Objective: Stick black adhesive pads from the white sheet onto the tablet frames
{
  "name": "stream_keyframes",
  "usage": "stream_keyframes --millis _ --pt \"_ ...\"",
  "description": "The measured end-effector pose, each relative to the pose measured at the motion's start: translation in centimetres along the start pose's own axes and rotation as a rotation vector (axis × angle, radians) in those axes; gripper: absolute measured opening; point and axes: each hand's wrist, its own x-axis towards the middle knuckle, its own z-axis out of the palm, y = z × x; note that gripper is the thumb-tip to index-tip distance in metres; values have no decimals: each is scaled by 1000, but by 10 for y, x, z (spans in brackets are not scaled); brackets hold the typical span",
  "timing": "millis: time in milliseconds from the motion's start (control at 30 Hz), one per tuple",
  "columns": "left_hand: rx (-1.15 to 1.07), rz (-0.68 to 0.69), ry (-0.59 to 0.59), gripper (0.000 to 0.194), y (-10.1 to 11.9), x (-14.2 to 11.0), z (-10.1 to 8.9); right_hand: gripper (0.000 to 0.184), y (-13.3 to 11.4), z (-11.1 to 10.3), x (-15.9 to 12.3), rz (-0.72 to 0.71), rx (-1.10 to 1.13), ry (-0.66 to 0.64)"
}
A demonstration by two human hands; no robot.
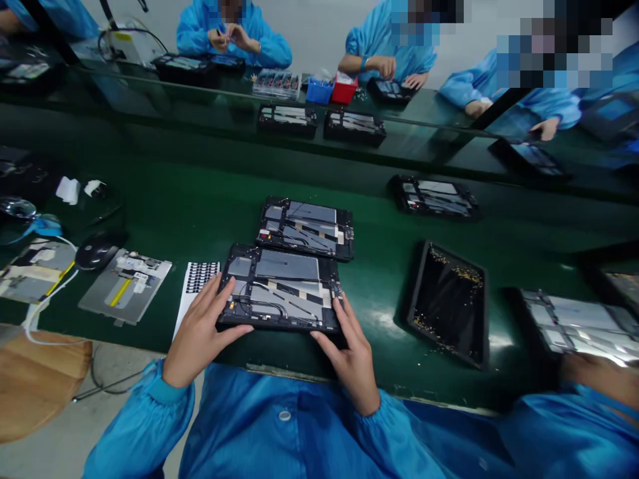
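Note:
An opened tablet [287,266], its inner parts facing up, lies in a black tray at the front of the green bench. My left hand [202,329] grips its left end, thumb along the near edge. My right hand [352,352] is closed round the right end in the same way. Just behind, touching or nearly touching it, sits a second opened tablet [312,211] of the same kind. Beside my left hand, partly covered by it, is a white sheet of black labels [201,276].
To the right lies a black tray [449,309] with small gold screws. Further right, a co-worker's hand [599,379] is at another opened tablet [574,319]. On the left are a black mouse [98,251] and a grey panel [130,279]. Co-workers sit across the bench.

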Motion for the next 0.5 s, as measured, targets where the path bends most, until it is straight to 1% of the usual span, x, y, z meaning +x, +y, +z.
stream_keyframes --millis 233,333,433,500 --pt "-4 65 136 81 14 -9 1 70 -3 -4 -6 -87 -22 68" --pt "-31 70 180 82 18 -12 2 72 -3 -4 -7 -122 -27 95" --pt "-55 22 176 81 20 -10 6 71 -1 -4 -4 -107 -31 92" --pt "-99 -29 153 80 19 -2 10 69 1 -5 2 -86 -37 96"
